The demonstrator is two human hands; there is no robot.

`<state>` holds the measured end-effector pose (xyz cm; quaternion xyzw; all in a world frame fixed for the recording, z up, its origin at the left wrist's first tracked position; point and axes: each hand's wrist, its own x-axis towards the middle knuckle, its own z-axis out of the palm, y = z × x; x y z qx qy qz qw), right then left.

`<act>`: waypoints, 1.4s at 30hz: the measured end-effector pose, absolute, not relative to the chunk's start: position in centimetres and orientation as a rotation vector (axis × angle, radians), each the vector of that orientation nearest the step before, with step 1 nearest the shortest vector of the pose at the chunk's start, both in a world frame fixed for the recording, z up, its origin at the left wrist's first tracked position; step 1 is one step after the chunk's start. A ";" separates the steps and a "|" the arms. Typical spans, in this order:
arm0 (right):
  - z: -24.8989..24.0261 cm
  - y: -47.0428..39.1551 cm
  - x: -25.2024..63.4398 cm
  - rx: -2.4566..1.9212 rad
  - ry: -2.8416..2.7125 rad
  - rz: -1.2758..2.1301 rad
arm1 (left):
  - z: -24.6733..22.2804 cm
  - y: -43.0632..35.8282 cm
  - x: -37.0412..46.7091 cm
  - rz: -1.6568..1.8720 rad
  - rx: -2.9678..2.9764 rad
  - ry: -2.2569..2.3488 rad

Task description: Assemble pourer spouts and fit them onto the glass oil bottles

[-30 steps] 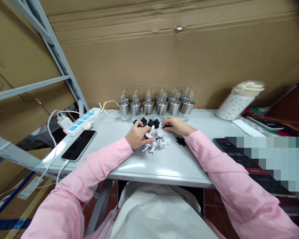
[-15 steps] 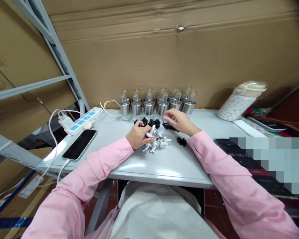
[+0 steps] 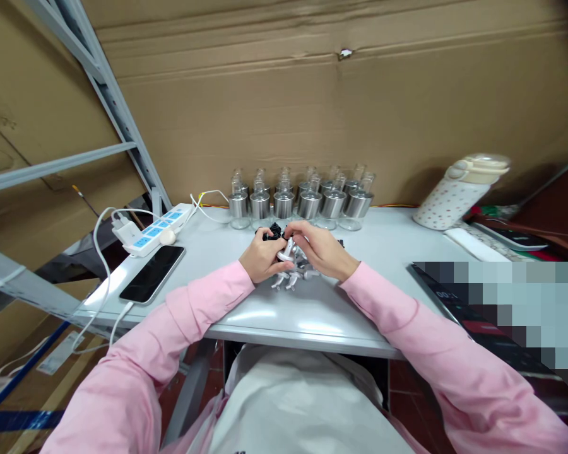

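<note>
Gripping a white nozzle part (image 3: 286,251) at frame centre, your left hand (image 3: 264,259) is closed round it; your right hand (image 3: 320,250) pinches its top, fingers curled, touching the left. Below them: pile of white parts (image 3: 291,279) on grey table (image 3: 322,309); black caps (image 3: 274,231) just behind. Upper centre: row of steel-banded glass bottles (image 3: 307,203); left: power strip (image 3: 154,230) w/ phone (image 3: 152,273); right: spotted flask (image 3: 457,191).

small white-and-silver pump part (image 3: 286,252) tilted, pinched between both hands' fingers (image 3: 297,234) just above the white parts pile (image 3: 293,275), mid-surface, nearer its back edge.
</note>
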<state>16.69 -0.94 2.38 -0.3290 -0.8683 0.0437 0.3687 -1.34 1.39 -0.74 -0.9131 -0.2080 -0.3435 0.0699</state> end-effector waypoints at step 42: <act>3.5 2.5 27.8 -1.585 -2.133 1.090 | -0.6 1.2 -1.1 -1.042 -2.731 -0.786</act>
